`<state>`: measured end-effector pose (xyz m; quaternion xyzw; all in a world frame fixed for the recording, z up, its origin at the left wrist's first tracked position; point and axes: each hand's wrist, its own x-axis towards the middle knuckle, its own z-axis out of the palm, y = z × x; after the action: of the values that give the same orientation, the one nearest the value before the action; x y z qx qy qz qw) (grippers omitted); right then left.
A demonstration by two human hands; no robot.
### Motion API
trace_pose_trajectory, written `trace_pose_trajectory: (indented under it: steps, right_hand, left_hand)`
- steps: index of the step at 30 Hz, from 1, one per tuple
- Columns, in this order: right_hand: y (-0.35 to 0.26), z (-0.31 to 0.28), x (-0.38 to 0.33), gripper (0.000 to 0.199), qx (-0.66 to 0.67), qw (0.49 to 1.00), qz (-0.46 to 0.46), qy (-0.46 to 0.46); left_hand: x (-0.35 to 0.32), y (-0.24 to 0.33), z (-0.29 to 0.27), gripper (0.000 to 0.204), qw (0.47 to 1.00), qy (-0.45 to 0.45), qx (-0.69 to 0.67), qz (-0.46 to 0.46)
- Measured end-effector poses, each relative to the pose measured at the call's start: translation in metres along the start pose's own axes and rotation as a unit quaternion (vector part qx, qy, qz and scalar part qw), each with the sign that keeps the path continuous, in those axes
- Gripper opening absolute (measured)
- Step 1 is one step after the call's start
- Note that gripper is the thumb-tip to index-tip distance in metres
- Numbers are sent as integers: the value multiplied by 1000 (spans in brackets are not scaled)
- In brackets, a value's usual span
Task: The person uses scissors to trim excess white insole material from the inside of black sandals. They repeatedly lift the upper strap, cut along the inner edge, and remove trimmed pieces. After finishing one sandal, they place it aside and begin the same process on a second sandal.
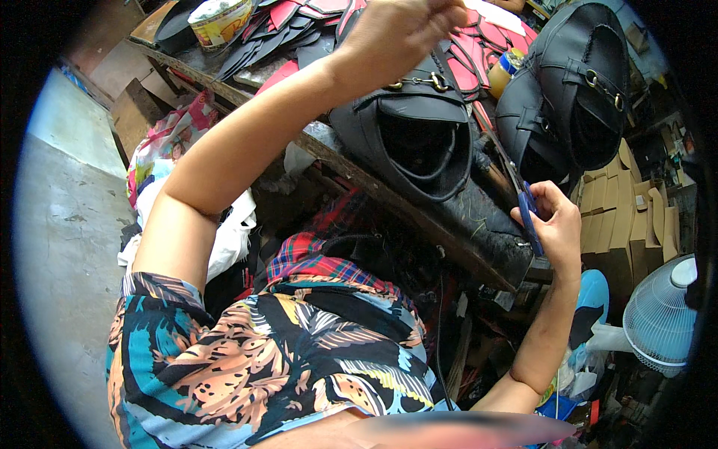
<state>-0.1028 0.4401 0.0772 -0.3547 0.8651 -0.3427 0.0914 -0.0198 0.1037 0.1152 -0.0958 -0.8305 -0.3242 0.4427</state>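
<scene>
A black shoe (422, 109), smooth and leathery with a rounded opening and a metal bit across its strap, sits on the dark, scuffed surface (490, 243); flat pink-and-black cut pieces (490, 45) fan out behind it. The left arm reaches up across the view, elbow bent, its left hand (396, 41) above the shoe with fingers drawn together; whether they hold anything cannot be told. The right forearm rises from below, and the right hand (559, 224) has its fingers closed around the blue handles of the scissors (527, 203). These are beside the shoe, at the surface's right end, their long axis diagonal, dark blades pointing up and left.
</scene>
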Motion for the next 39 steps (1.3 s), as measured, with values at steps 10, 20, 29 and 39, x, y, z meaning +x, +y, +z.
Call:
trace_pose_trajectory:
  steps: [10, 20, 29, 39]
  right_hand:
    - [-6, -2, -1, 32, 20, 999, -40, 16]
    - [-73, -4, 6, 35, -111, 983, -126, 79]
    - [-174, -10, 24, 36, -460, 830, -311, 48]
    - [-218, 0, 34, 38, -586, 736, -338, -19]
  left_hand:
    - [-32, -8, -72, 41, 962, 155, -219, 55]
    - [-112, -9, -61, 56, 997, 66, -10, -48]
    - [-113, -10, -51, 15, 990, 3, 135, 37]
    - [-111, -3, -47, 8, 988, 15, 152, -1]
